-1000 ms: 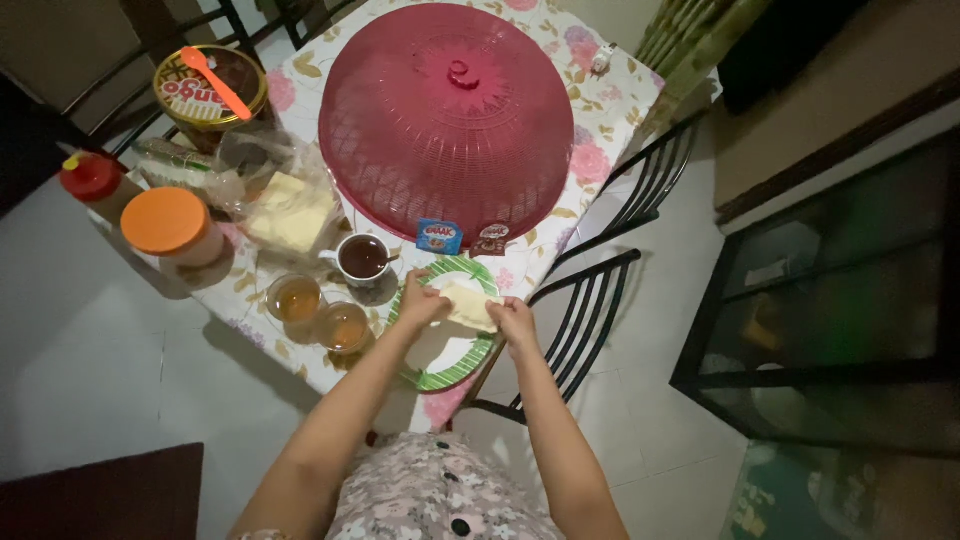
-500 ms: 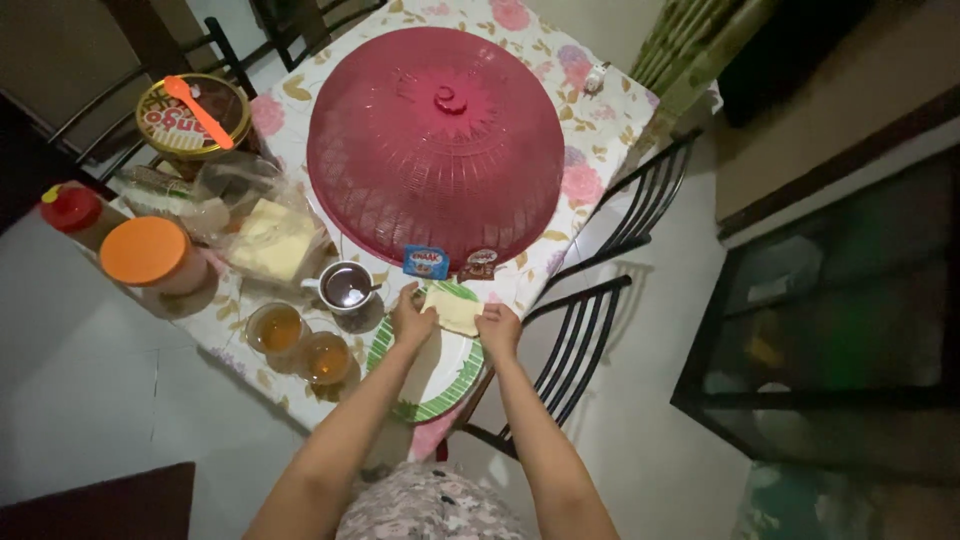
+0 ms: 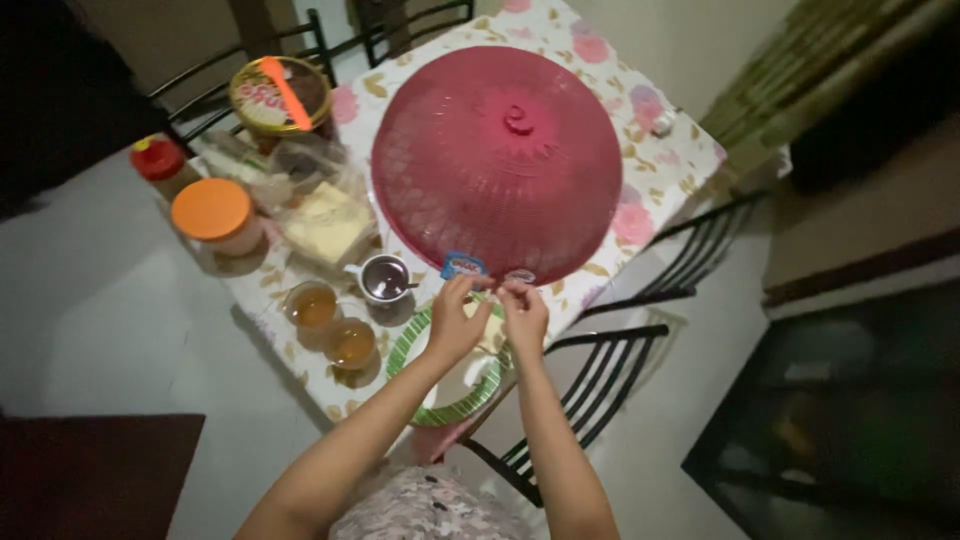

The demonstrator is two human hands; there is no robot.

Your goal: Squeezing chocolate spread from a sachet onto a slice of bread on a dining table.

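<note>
Over one green-rimmed plate (image 3: pixel 425 395), two hands, left (image 3: pixel 455 325) and right (image 3: pixel 522 315), pinch something unclear beside two glasses (image 3: pixel 333 325).

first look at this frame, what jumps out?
The big red mesh food cover dominates the middle of the floral table. Just below its near rim, the left hand and right hand meet over a pale slice on the green-rimmed plate. Left of that stand a jar with an orange lid and two glasses of amber drink.
</note>
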